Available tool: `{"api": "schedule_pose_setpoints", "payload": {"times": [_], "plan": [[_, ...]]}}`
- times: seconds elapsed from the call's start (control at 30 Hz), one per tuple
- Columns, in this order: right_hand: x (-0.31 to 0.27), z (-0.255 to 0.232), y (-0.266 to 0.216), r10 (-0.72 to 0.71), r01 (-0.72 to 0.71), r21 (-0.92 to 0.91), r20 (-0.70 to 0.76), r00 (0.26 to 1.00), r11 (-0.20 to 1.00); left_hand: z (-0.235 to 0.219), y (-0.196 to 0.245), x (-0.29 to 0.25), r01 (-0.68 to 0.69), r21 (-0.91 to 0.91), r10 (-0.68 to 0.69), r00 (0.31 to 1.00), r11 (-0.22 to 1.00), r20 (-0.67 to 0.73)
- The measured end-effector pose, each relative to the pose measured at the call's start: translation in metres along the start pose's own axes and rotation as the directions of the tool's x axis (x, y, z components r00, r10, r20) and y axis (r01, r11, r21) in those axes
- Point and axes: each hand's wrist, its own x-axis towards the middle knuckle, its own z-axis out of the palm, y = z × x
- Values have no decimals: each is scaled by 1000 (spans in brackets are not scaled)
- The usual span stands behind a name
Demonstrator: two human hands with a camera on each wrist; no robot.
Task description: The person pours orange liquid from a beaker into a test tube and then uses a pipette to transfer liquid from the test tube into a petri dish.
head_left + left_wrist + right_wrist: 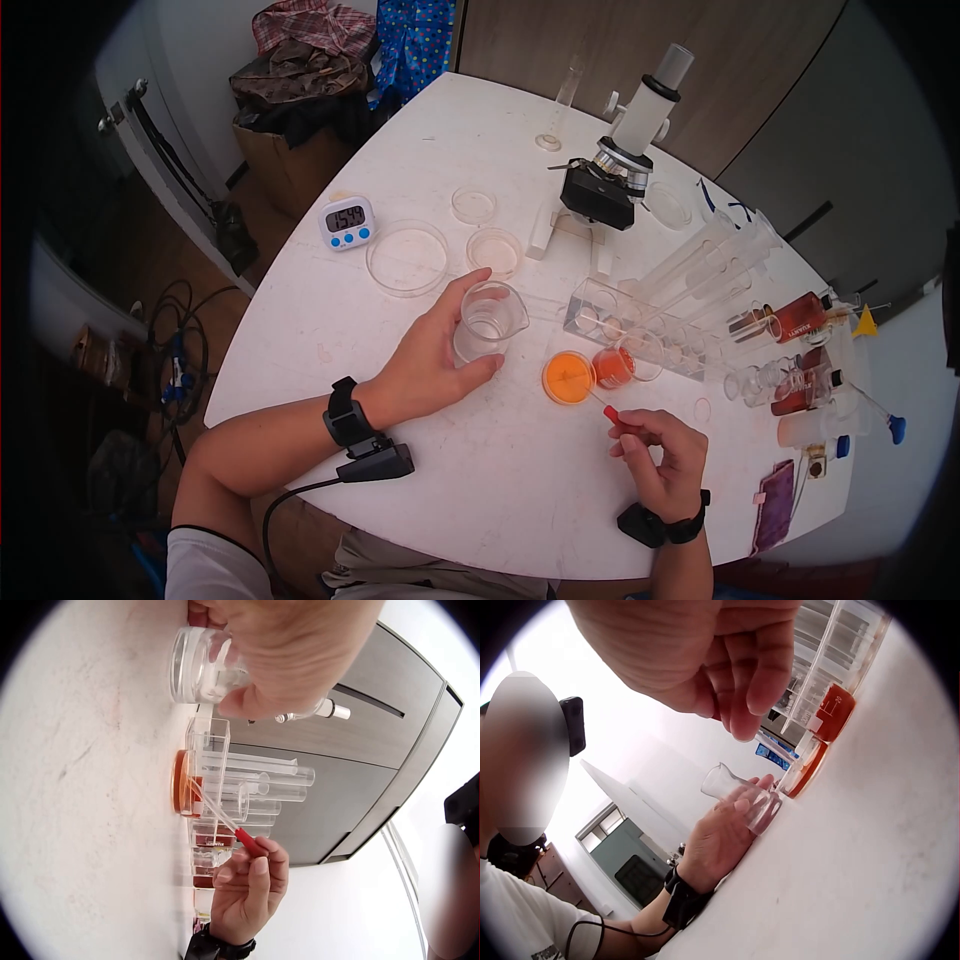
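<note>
The left hand grips a clear glass beaker standing on the table, fingers and thumb around its sides. A glass dropper with a red bulb is pinched between thumb and fingers of the right hand. The dropper's tip reaches into a small round dish of orange liquid. Touching or close beside that dish stands a small beaker of red-orange liquid. In the left wrist view the dropper slants down into the orange dish. The right wrist view shows the clear vessel in the left hand.
Behind the dish is a clear rack with test tubes. A microscope stands at the back, near a graduated cylinder. Empty glass dishes and a timer lie at left. Bottles and glassware crowd the right side.
</note>
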Motion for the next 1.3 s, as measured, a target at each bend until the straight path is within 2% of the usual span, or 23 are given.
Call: {"api": "schedule_pose_setpoints", "payload": {"times": [0.27, 0.67, 0.87, 0.93, 1.3], "plan": [[0, 0, -2, 22, -22, -12, -12, 1000, 1000, 0, 2, 2, -36, 4, 36, 999, 999, -5], [0, 0, -2, 41, -42, -51, -12, 999, 998, -2, 4, 2, 30, -21, -30, 999, 999, 17], [0, 0, -1, 51, -52, -49, -13, 999, 997, -1, 2, 2, 6, -39, -5, 999, 999, 32], [0, 0, -1, 52, -53, -45, -13, 999, 998, -1, -1, 2, -48, 31, 48, 999, 998, 16], [-1, 0, 2, 34, -34, 1, -20, 999, 999, -1, -1, 2, -26, 13, 26, 1000, 1000, 2]]}}
